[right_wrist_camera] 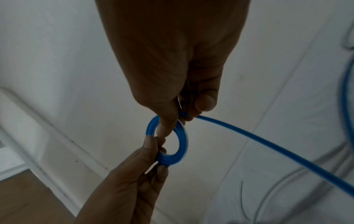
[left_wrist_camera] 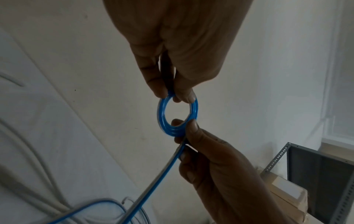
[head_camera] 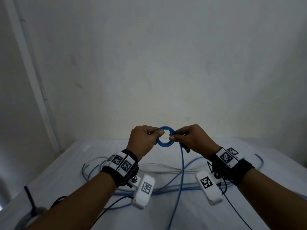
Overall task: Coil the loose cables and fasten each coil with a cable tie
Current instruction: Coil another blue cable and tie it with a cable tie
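Left hand (head_camera: 144,140): pinches left rim of the coil (head_camera: 166,136), thumb in front
Right hand (head_camera: 191,138): pinches right rim and the blue cable (head_camera: 180,180)
Coil: small blue ring, upright, opening faces the person, held above the bed (head_camera: 166,213)
Cable: tail hangs down toward the person, onto loose cables (head_camera: 166,170)

2 hands (head_camera: 144,138), 1 blue coil (head_camera: 163,136), approx. 3 loose cables (head_camera: 166,170)
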